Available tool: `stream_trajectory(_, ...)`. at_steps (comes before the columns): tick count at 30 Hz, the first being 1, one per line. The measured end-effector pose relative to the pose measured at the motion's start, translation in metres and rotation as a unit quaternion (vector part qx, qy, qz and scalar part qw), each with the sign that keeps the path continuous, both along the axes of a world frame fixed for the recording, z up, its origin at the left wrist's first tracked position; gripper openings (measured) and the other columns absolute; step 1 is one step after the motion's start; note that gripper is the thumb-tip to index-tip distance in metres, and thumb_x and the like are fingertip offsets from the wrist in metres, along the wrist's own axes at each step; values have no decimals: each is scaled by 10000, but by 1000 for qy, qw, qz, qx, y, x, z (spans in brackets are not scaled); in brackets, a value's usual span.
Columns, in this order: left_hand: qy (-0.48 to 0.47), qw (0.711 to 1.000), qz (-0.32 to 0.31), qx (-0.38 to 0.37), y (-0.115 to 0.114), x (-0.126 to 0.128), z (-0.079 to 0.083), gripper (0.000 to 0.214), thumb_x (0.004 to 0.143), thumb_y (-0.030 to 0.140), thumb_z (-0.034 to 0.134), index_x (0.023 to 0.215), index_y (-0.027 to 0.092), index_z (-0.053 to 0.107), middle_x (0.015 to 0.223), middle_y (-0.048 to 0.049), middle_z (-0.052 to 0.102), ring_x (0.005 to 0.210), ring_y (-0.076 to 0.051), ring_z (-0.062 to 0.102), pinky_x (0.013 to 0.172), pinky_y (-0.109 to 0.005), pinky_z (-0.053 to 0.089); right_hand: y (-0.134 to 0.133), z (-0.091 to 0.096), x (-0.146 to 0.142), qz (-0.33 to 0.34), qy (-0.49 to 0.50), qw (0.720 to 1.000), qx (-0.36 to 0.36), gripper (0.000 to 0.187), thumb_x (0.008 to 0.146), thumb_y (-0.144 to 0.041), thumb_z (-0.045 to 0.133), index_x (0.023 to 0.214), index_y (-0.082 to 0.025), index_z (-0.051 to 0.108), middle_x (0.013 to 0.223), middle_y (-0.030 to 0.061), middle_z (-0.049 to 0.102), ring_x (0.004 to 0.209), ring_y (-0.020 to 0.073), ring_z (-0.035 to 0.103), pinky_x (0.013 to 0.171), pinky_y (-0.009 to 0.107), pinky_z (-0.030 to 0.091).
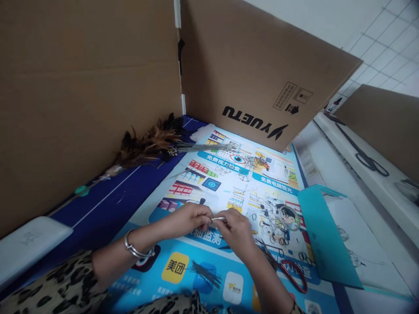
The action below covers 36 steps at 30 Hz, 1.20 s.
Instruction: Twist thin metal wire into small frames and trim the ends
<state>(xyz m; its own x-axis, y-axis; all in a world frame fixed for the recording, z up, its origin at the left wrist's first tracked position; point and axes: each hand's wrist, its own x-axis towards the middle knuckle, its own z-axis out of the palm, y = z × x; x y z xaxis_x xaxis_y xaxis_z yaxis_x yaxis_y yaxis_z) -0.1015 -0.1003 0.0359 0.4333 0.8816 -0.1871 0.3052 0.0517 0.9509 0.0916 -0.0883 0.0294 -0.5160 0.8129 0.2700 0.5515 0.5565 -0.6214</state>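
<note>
My left hand (193, 216), with a silver bangle on its wrist, is closed in a pinch over the printed poster. Close on its right, my right hand (238, 229) is closed too, pinching a thin silvery metal piece (218, 218). That piece spans the small gap between the hands, and its left end meets my left fingertips. What else the left fingers hold is hidden. Below the hands lies a bundle of short dark wires (206, 274). Red-handled scissors (296, 277) rest beside my right forearm. Small black wire pieces (273, 218) are scattered to the right.
Cardboard panels (88, 65) wall the left and back. Brown feathers (147, 144) and a sheaf of thin wires (209, 147) lie at the back left. A round clear disc (289, 217), a teal folder (322, 235) and a white box (34, 244) flank the poster.
</note>
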Motion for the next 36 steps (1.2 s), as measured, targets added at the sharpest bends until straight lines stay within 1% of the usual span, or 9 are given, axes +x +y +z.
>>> stream_trajectory(3,-131,988,28,-81,-3,6,-2,163,796,306,511,766,168,592,628,5,643,575,-127,552,578,-227,418,1,1,0,-59,131,981,-130,256,753,-300,633,979,-192,579,651,-19,538,546,109,489,511,212,411)
stream_trajectory(5,-196,973,40,-115,-6,10,-4,165,791,314,541,788,156,589,611,3,636,555,-117,540,572,-229,415,1,3,0,-50,185,960,-202,288,742,-302,650,1002,-198,582,654,-30,528,546,100,482,502,201,409)
stream_trajectory(10,-273,945,56,-172,-11,15,-7,225,747,357,628,747,137,579,571,-4,624,522,-106,534,533,-216,390,0,8,-2,11,218,945,-244,193,755,-308,644,914,-203,674,775,10,598,665,121,548,581,214,448)
stream_trajectory(14,-297,933,42,-198,-11,16,-12,277,719,393,659,701,127,580,578,-17,625,520,-107,535,543,-223,402,-1,8,-3,22,259,928,-266,130,765,-299,627,817,-186,665,777,15,624,629,124,572,575,227,470)
stream_trajectory(20,-290,935,15,-205,-11,17,-14,257,739,389,637,738,134,611,612,-23,636,547,-123,558,575,-243,435,-1,14,-3,42,234,953,-188,159,785,-272,608,660,-175,625,705,16,612,681,140,582,655,252,465)
stream_trajectory(24,-200,974,11,-105,-5,13,-7,250,782,381,572,747,148,654,725,-39,670,689,-151,593,684,-261,448,1,19,-1,21,197,970,-144,130,796,-265,594,699,-188,636,740,20,627,739,152,585,702,263,456)
stream_trajectory(28,-129,986,105,7,2,4,-8,245,799,359,530,904,179,657,913,-37,676,881,-190,588,805,-289,437,6,17,5,-35,171,975,-140,133,826,-255,541,754,-190,632,753,18,633,710,150,582,664,252,460)
stream_trajectory(31,-138,977,165,9,6,0,-14,278,811,373,510,961,174,633,940,-55,675,892,-195,592,809,-302,446,10,15,7,-54,139,984,-99,151,831,-251,530,730,-188,623,742,21,630,704,151,585,663,252,460)
stream_trajectory(36,-146,970,192,22,5,0,-17,260,814,372,504,911,166,630,872,-49,675,824,-179,599,771,-294,464,12,8,5,-36,73,997,-3,155,840,-222,507,755,-198,634,759,38,644,745,162,598,708,273,470)
